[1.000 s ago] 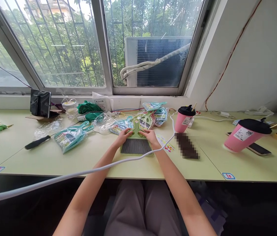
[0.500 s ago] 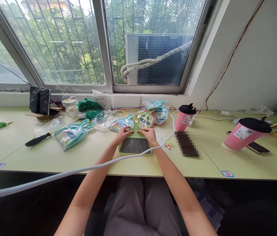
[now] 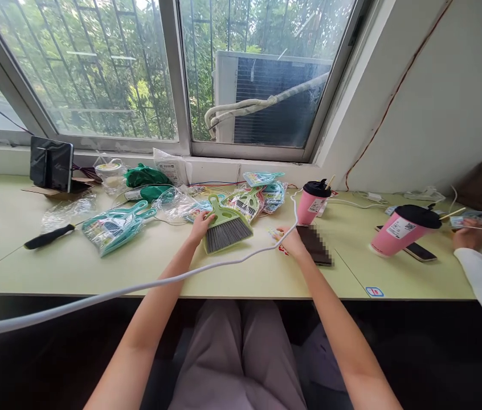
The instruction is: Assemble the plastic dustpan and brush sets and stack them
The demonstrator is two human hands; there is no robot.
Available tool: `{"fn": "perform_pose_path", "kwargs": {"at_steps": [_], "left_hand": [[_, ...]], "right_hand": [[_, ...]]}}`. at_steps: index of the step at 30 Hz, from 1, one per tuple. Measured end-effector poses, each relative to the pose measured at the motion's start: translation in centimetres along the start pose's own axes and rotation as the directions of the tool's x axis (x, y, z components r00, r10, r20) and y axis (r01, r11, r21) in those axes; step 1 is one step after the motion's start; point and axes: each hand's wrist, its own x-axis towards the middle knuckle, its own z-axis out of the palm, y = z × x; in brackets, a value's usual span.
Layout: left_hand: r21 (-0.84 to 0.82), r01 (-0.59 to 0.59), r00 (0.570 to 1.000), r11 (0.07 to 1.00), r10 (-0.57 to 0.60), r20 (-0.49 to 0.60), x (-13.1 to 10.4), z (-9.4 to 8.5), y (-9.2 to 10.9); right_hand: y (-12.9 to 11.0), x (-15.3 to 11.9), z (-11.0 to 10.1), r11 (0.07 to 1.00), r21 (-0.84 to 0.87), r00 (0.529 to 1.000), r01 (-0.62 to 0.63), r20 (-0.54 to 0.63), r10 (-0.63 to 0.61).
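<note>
Pale-green bench (image 3: 224,279), window (image 3: 113,85) 12 o'clock; white cable (image 3: 236,261) crossing in front; left hand (image 3: 200,224) grips brush (image 3: 228,232); right hand (image 3: 293,242), half-curled, at card (image 3: 284,250), hold unclear.

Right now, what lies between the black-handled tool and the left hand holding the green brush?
In the head view, a plastic-wrapped teal dustpan set lies between the black-handled tool and the left hand, then tabletop.

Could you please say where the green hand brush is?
Head view, centre: the left hand holds the green hand brush in front of the bagged dustpans.
</note>
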Motion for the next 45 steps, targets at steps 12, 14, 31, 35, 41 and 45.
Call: {"fn": "perform_pose_path", "kwargs": {"at_steps": [12,14,31,35,41,45], "left_hand": [[-0.287,0.165,0.986,0.944,-0.161,0.037,-0.6,-0.2,0.4],[-0.267,0.168,0.986,0.949,-0.163,0.041,-0.6,-0.1,0.4],[0.109,-0.146,0.961,0.983,0.167,-0.220,-1.8,1.7,0.7],[0.125,-0.141,0.957,0.982,0.168,-0.235,-2.3,2.0,0.8],[0.047,-0.225,0.967,0.973,0.229,-0.111,-2.8,2.9,1.1],[-0.028,-0.227,0.974,0.974,0.226,-0.023,-2.6,2.8,1.0]], "right_hand": [[0.5,-1.4,-2.5,0.985,-0.174,0.959,0.005,0.279,0.045],[0.3,-1.2,-3.1,0.981,-0.196,0.941,0.000,0.333,0.067],[-10.9,-0.5,9.7,0.826,0.528,0.980,-0.197,0.072,0.188],[-11.2,-0.4,13.0,0.895,0.335,0.914,-0.295,-0.175,0.367],[-9.7,-0.8,15.0,0.706,0.668,0.912,-0.236,-0.100,0.399],[-9.1,-0.8,15.1,0.485,0.848,0.964,-0.212,0.101,0.244]]}}
